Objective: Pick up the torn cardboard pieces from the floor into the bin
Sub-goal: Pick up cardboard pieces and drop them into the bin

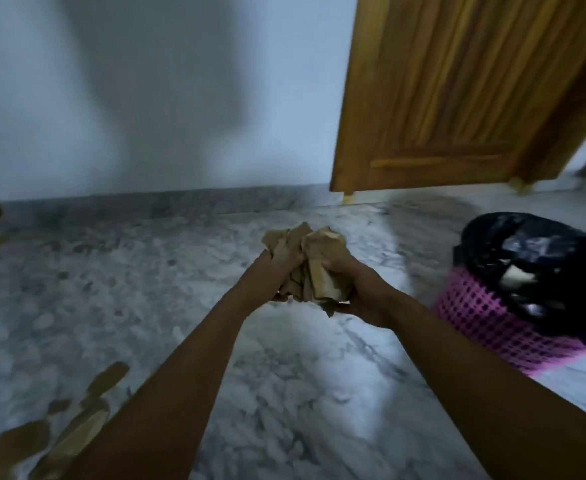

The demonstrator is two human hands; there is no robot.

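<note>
Two hands share one load here. In the head view, the left hand [271,271] and right hand [348,284] press in toward each other. Their fingers curl round a wad of cardboard [307,258], held between them above the floor [284,393] at arm's reach. The bin [485,317], a pink mesh basket with a black liner [526,251] folded over its rim, stands on the floor just right of the hands. Something pale lies inside it.

I'd judge the wad light and fairly stiff, springy where it is crumpled. It is made of separate torn bits, so easing the squeeze would likely let some slide out below; one corner hangs down under the right hand. Gripping from both sides with the palms cupped beneath looks the right hold. The liner is limp and its mouth may sag, so a low release over the opening seems safest.

More scraps [77,427] lie flat on the floor at its near left edge, beside the left forearm. Flat on polished stone, they'd be fiddly to lift; I'd catch a raised edge or slide them together.

The floor is grey-white marble, glossy and probably slick. A pale wall [128,98] closes the far side, and a wooden door [457,98] stands ajar behind the bin. The picture is blurred, so fine detail is lost.
</note>
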